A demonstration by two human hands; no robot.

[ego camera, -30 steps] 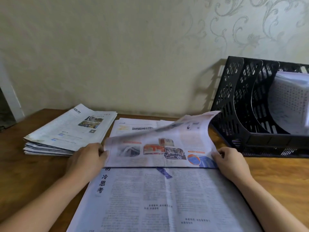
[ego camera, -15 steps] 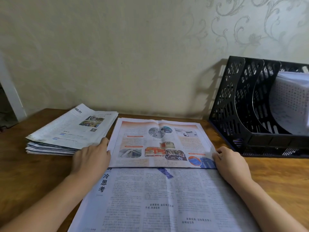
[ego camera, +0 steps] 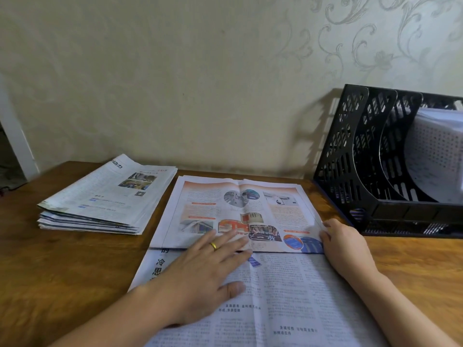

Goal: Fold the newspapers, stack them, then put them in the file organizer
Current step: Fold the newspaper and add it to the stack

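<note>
A wooden table stood against the wall. On it, a large newspaper lay spread in front of the person, its far half folded down as a colour page. The black file organizer sat at the right rear, with what seemed to be white papers in one slot. A folded stack rested at the left rear. The left hand pressed flat, fingers spread across the fold. The right hand pinched the fold's right edge, fingertips hidden.
</note>
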